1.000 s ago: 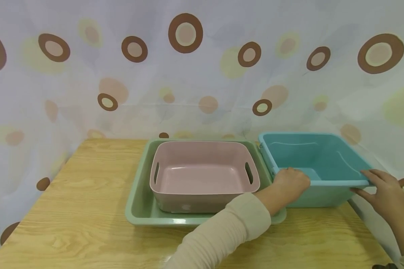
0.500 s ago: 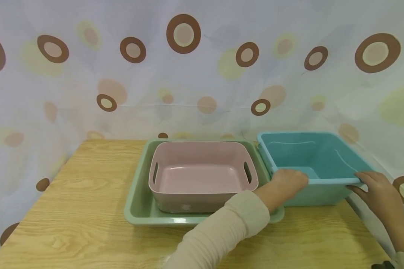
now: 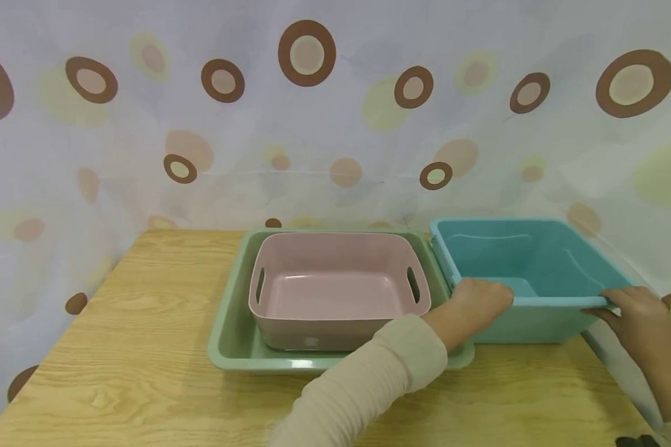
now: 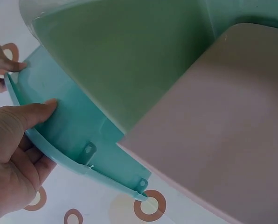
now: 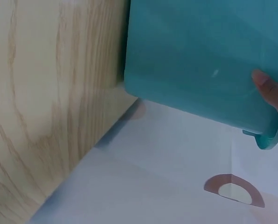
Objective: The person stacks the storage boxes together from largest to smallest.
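A blue plastic basin [image 3: 537, 323] stands at the right of the table, beside the green tub. My left hand [image 3: 475, 310] grips its rim near the front left corner; in the left wrist view the thumb of this hand [image 4: 17, 154] lies on the basin wall and the fingers wrap the rim from the other side. My right hand [image 3: 645, 326] holds the front right corner, thumb under the rim and fingers over it. In the right wrist view the right thumb [image 5: 269, 88] presses the basin's outer wall.
A pink basket [image 3: 335, 335] with handle slots sits inside a green tub [image 3: 235, 363] mid-table. The left forearm crosses in front of both. The wooden table [image 3: 117, 360] ends just right of the blue basin. A patterned sheet [image 3: 335, 124] hangs behind.
The right hand and the front right corner of the blue basin have shifted slightly to the right. Both hands keep their grip; the pink basket and green tub stay in place.
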Tool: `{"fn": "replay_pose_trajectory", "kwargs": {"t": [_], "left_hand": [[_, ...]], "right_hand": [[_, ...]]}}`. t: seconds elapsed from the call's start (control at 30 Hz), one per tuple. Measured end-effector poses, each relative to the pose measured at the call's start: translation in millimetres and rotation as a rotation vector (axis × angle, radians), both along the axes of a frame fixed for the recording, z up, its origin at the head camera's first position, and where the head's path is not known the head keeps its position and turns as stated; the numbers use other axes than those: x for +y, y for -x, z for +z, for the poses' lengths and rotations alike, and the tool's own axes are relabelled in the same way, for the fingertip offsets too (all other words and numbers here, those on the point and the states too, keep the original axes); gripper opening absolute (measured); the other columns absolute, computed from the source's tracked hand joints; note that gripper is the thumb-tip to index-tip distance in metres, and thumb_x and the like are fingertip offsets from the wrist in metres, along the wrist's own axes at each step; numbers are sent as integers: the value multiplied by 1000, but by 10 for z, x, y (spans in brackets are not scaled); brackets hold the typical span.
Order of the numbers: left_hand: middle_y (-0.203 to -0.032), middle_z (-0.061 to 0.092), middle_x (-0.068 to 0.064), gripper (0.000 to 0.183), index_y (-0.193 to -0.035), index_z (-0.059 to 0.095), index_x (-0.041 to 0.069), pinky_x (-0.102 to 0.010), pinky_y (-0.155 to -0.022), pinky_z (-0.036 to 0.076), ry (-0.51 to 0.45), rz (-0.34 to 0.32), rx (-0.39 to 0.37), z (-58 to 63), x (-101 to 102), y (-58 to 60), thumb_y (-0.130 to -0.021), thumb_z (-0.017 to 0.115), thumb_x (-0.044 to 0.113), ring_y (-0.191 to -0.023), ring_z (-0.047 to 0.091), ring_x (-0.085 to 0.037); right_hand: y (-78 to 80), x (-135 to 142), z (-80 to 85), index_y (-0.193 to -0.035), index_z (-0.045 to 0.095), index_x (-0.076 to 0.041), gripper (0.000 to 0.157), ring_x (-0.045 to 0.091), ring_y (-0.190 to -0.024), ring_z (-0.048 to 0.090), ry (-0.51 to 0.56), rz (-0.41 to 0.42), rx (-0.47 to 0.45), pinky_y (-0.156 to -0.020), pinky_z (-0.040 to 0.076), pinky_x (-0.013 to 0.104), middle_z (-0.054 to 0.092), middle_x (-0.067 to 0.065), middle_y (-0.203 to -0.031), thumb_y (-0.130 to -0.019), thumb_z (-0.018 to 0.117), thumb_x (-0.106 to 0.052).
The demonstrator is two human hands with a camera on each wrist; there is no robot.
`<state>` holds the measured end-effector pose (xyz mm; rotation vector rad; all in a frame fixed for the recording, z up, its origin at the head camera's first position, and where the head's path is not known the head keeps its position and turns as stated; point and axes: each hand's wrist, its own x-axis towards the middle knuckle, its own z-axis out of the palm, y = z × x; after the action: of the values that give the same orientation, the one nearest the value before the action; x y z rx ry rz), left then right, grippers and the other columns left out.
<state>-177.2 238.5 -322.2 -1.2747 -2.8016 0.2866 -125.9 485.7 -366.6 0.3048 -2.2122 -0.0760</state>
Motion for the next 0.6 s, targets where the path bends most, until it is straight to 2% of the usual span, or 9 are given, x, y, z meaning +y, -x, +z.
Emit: {"fn": "replay_pose_trajectory", "kwargs": {"t": [0.13,0.3,0.47,0.6], "left_hand": [[-72,43,16,14,-82,48,28,-17,-53,40,-29,-22,50,32,-24,26,-93,51,19,-64,37,0],[-82,52,18,10,-90,51,28,-16,-59,45,-53,-66,117,133,-67,47,-93,50,19,-69,44,2],[-91,57,17,11,-97,54,27,-16,-63,47,-88,-99,173,263,-131,52,-94,49,18,-76,51,2],[-97,59,16,15,-103,55,27,-16,-68,48,-101,-98,170,339,-158,80,-94,48,16,-85,55,1]], "right_hand": [[-27,-30,100,-73,59,12,88,43,-63,53,-18,-9,16,-62,45,51,58,29,-66,-81,16,-64],[-86,-49,267,-75,60,13,88,45,-58,53,-63,-36,90,-59,44,51,59,31,-67,-83,18,-64],[-93,-31,377,-73,59,14,86,46,-53,51,-59,-1,134,-56,42,51,57,32,-64,-86,21,-62],[-80,-30,454,-71,57,14,84,46,-50,49,-48,32,163,-55,40,52,55,33,-62,-87,23,-62]]}}
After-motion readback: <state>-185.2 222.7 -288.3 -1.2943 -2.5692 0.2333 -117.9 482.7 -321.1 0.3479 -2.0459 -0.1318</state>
